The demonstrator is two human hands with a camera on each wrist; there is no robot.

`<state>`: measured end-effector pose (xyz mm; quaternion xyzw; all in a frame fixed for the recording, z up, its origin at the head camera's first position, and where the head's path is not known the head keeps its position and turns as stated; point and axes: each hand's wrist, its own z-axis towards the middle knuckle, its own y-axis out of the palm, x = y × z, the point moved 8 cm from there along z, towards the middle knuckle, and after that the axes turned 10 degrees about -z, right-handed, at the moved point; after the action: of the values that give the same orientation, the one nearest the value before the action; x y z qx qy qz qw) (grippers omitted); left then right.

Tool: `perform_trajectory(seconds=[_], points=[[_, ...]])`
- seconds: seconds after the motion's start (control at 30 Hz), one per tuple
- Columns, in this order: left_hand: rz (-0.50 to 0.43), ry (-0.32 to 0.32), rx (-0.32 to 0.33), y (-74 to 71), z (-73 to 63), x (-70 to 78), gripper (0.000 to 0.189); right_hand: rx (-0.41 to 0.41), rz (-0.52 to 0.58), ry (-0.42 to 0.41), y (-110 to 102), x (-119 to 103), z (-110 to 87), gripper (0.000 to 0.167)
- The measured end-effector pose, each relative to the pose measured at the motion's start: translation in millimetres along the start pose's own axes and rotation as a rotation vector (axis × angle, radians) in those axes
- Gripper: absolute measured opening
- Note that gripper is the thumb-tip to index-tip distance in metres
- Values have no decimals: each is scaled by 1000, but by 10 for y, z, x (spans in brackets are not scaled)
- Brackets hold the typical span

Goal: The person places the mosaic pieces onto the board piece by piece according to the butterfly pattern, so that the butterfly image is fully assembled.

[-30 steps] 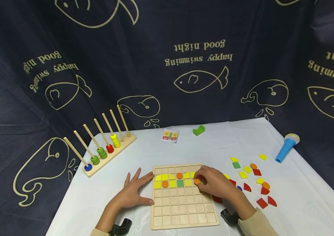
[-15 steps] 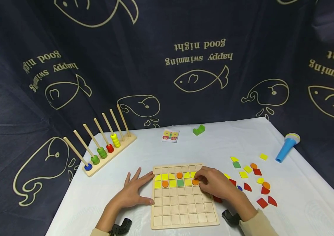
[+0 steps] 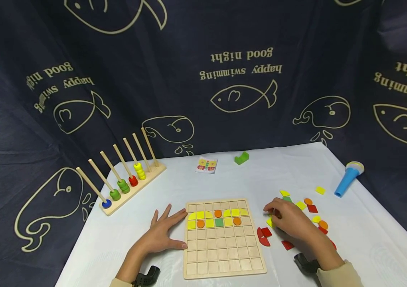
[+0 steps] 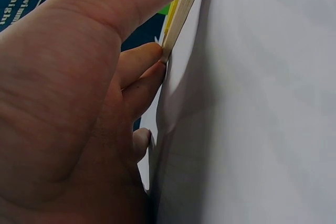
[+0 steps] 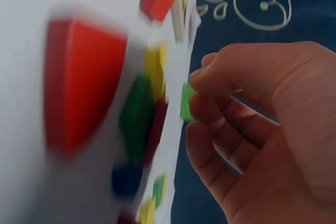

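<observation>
A wooden grid board (image 3: 221, 255) lies flat on the white table. Two of its upper rows bear yellow pieces, orange discs (image 3: 237, 221) and a green square (image 3: 219, 222). My left hand (image 3: 164, 233) rests along the board's left edge, fingers spread, thumb and fingertips at the rim; the left wrist view shows the fingers against the wooden side (image 4: 181, 19). My right hand (image 3: 291, 217) is over the loose pieces right of the board, its fingers loosely bent with nothing seen between them. A yellow piece (image 3: 269, 222) shows beneath its fingertips, and the hand hides several others.
Red pieces (image 3: 263, 237) lie beside the board's right edge, and more loose shapes spread farther right. A bead-and-peg abacus (image 3: 135, 187) stands back left. Behind are a butterfly pattern card (image 3: 206, 165) and a green block (image 3: 242, 158). A blue toy microphone (image 3: 348, 179) lies far right.
My right hand has let go of an orange disc, which now sits in the third row, and moved right off the board to the loose pieces. The left hand has stayed put.
</observation>
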<state>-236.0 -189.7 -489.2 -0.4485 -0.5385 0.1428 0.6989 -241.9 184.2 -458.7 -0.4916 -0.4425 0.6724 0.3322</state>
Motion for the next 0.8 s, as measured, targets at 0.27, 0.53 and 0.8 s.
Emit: perform_trajectory(seconds=[0.27, 0.53, 0.8], points=[[-13, 1, 1, -6, -3, 3, 101, -22, -6, 44, -43, 252, -92, 32], [-7, 8, 2, -11, -9, 8, 101, -47, 5, 82, 32, 277, -86, 24], [-10, 5, 2, -8, -1, 6, 101, -59, -39, 85, 74, 209, -41, 25]])
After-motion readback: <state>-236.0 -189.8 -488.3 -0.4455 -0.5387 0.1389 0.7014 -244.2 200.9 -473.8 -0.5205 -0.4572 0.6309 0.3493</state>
